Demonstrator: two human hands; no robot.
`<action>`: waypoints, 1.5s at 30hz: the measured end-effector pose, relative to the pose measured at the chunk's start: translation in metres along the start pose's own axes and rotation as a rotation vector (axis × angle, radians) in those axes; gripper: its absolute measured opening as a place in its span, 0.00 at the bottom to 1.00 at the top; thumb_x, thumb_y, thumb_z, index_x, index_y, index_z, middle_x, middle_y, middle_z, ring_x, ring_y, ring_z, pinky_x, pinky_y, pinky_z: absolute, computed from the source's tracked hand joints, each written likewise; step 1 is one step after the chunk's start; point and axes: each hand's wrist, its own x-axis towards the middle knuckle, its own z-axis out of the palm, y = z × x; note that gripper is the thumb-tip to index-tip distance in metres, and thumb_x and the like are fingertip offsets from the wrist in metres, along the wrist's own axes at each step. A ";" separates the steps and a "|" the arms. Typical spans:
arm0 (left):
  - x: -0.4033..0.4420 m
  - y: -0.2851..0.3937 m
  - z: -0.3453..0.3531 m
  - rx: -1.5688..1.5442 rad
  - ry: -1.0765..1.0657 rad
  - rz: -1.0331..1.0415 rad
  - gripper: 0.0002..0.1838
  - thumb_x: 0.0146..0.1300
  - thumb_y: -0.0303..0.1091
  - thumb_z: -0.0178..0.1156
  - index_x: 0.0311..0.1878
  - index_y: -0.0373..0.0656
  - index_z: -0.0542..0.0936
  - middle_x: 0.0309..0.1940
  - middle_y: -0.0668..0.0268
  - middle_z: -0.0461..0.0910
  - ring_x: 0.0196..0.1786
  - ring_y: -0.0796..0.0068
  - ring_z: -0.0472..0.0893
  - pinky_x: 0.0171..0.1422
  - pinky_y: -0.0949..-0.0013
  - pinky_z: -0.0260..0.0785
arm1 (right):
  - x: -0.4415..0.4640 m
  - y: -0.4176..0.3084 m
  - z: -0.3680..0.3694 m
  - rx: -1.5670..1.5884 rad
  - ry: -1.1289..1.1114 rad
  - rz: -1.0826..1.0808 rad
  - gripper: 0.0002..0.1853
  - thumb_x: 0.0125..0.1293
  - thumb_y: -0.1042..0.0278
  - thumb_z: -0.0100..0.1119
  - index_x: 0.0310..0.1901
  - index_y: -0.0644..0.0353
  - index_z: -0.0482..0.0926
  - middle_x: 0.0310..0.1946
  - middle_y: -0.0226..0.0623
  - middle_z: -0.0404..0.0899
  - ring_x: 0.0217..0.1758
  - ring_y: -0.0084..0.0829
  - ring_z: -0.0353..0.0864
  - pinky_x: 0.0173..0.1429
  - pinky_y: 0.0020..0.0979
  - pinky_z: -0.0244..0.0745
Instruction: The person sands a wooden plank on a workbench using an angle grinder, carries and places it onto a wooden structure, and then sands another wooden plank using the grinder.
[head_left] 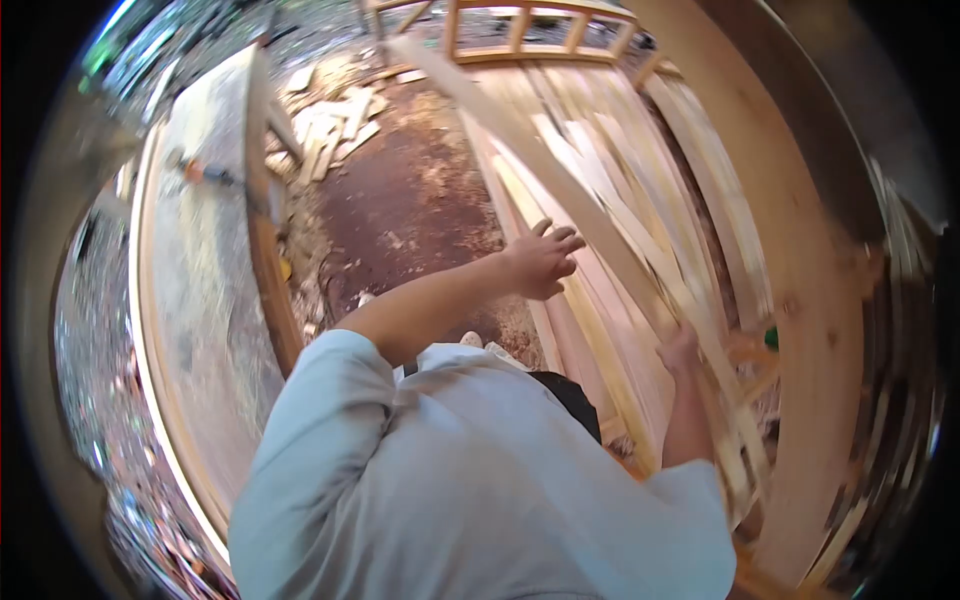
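Note:
A long, flat wooden board [575, 190] slants across the view, its far end raised toward the upper left. My right hand [680, 350] is closed around it near its lower part. Beside the board's left edge, my left hand [543, 265] has its fingers spread and holds nothing. It looks apart from the board, though the gap is hard to judge. Under the board lie several long pale planks [530, 205], side by side and partly overlapping.
A worn workbench [200, 290] on the left carries a tool with an orange and dark handle [205, 172]. Wood offcuts [340, 130] lie heaped on the brown, dusty floor [410, 200]. A slatted wooden frame [545, 35] stands at the far end. A wide timber [820, 340] rises close on the right.

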 end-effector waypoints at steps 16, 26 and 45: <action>-0.468 0.026 0.111 -0.322 0.806 -1.808 0.14 0.57 0.38 0.67 0.37 0.34 0.85 0.42 0.45 0.83 0.50 0.43 0.83 0.57 0.49 0.75 | 0.104 0.012 0.170 0.170 -0.710 0.178 0.31 0.66 0.58 0.71 0.63 0.74 0.77 0.56 0.49 0.84 0.57 0.45 0.85 0.63 0.41 0.79; -0.686 -0.068 0.082 0.319 1.383 -2.135 0.13 0.64 0.33 0.64 0.49 0.38 0.82 0.42 0.45 0.86 0.48 0.43 0.85 0.53 0.51 0.77 | 0.117 -0.396 0.173 -0.012 -0.954 -0.217 0.32 0.65 0.59 0.72 0.67 0.66 0.76 0.53 0.42 0.85 0.51 0.32 0.84 0.48 0.34 0.79; -0.968 -0.071 0.037 -0.237 0.746 -2.737 0.40 0.56 0.71 0.69 0.42 0.34 0.89 0.44 0.42 0.88 0.49 0.42 0.87 0.57 0.50 0.78 | 0.127 -0.598 0.127 -0.323 -0.940 -0.086 0.23 0.69 0.60 0.68 0.60 0.64 0.83 0.41 0.33 0.87 0.37 0.27 0.84 0.38 0.33 0.77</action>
